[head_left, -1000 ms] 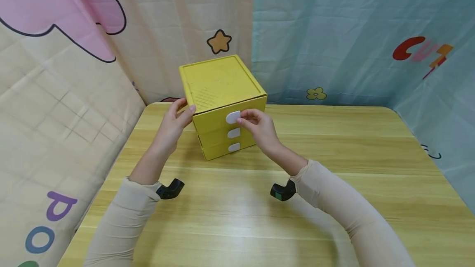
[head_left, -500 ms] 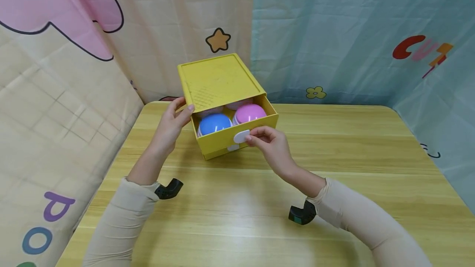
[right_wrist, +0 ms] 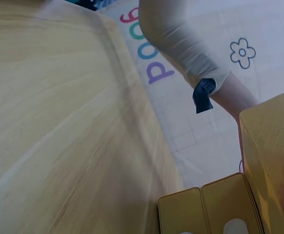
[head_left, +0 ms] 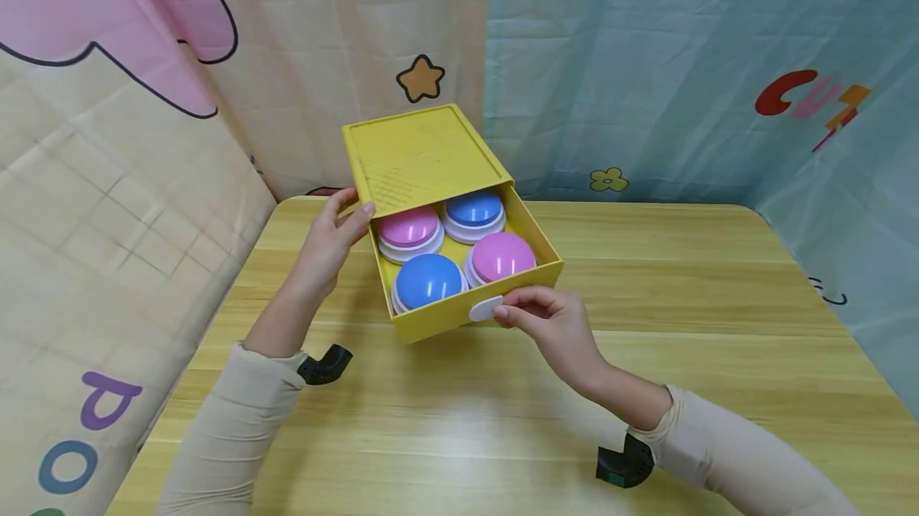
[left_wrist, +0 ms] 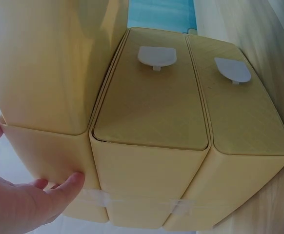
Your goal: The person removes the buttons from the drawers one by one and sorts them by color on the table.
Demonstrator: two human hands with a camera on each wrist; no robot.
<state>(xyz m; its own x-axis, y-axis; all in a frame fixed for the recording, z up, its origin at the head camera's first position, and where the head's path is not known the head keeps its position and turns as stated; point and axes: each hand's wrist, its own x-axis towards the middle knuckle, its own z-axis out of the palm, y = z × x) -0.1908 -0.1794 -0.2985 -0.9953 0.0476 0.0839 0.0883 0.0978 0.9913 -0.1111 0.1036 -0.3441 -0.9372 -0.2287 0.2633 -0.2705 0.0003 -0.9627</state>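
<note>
A small yellow drawer cabinet [head_left: 427, 157] stands on the table, its top drawer [head_left: 439, 323] pulled well out. Inside the drawer sit several domed push buttons on white bases: a blue one [head_left: 429, 281] and a pink one [head_left: 504, 256] in front, a pink one [head_left: 408, 226] and a blue one [head_left: 474, 209] behind. My right hand [head_left: 556, 328] pinches the drawer's white tab handle [head_left: 485, 309] between thumb and fingers. At the cabinet's left front corner my left hand [head_left: 326, 249] holds on, thumb at the top edge, fingers along the side [left_wrist: 39, 153].
Two lower drawers stay closed, their white tabs [left_wrist: 156, 56] showing in the left wrist view. The wooden table [head_left: 445, 436] extends in front and to the right. Printed curtains [head_left: 617, 61] hang behind and at the sides. Black wrist mounts [head_left: 625, 464] stick out from both cuffs.
The top drawer has slid out from closed toward me, uncovering the blue and pink push buttons. My right hand has moved toward me with the tab; the left has stayed at the corner.
</note>
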